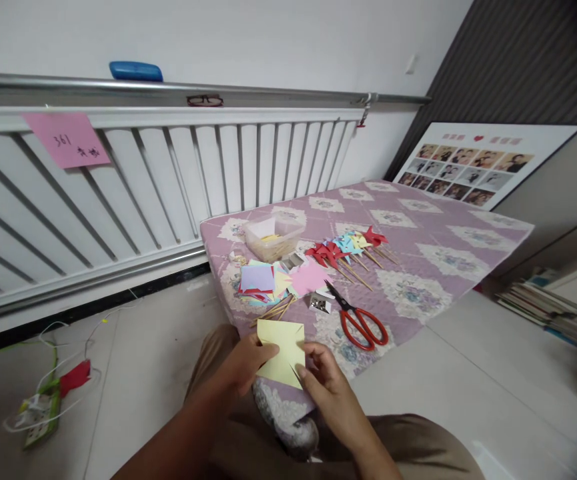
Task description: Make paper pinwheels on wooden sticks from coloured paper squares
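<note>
A pale yellow paper square (282, 352) with cuts in its corners is held in front of me, above the near corner of the low purple floral mattress (418, 267). My left hand (242, 365) pinches its left edge. My right hand (324, 381) pinches its lower right corner. Just beyond lie red-handled scissors (361, 319), a stack of coloured paper squares (263, 281), thin wooden sticks (274, 309) and several finished paper pinwheels (343, 250) in red and mixed colours.
A clear plastic box (272, 237) and a small box of pins (319, 303) sit on the mattress. A white slatted rail (168, 180) with a pink note (67, 139) runs behind. Cables and a power strip (43, 407) lie on the floor left; books (548, 307) right.
</note>
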A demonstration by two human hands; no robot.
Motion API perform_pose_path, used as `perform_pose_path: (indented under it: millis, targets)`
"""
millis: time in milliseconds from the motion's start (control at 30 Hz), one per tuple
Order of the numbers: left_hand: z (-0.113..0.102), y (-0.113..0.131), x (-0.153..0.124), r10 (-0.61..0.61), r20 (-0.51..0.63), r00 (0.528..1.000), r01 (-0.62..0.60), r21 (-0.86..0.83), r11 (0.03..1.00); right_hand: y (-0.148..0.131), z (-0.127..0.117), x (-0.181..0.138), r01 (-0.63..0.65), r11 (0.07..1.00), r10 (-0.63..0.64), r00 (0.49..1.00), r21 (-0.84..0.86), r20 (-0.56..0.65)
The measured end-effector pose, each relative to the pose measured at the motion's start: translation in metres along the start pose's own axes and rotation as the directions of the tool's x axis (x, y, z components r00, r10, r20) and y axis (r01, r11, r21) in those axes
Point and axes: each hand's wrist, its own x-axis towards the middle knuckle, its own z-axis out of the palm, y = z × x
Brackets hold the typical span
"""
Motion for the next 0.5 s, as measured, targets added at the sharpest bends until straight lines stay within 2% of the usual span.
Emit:
perform_pose_path:
  millis: [67, 167, 333, 500]
  targets:
    - [0.0, 0.001, -0.001, 0.0, 0.001, 1.0, 0.0, -0.003, 1.0, -0.002, -0.003, -0.004, 0.058, 0.991, -0.049, 0.996, -0.118, 0.081]
    - [0.002, 0.001, -0.003, 0.007, 0.024, 1.0, -0.007, -0.022, 1.0, -0.007, -0.005, -0.006, 0.15, 0.967, -0.12, 0.982, -0.208, 0.148]
    - [0.006, 0.006, -0.011, 0.041, 0.072, 0.997, -0.039, -0.035, 0.999, -0.014, -0.005, -0.005, 0.16, 0.953, -0.116, 0.977, -0.259, 0.178]
    - [0.008, 0.013, -0.019, 0.084, 0.053, 0.995, -0.088, 0.088, 0.992, -0.016, -0.003, -0.004, 0.15, 0.949, -0.109, 0.981, -0.276, 0.159]
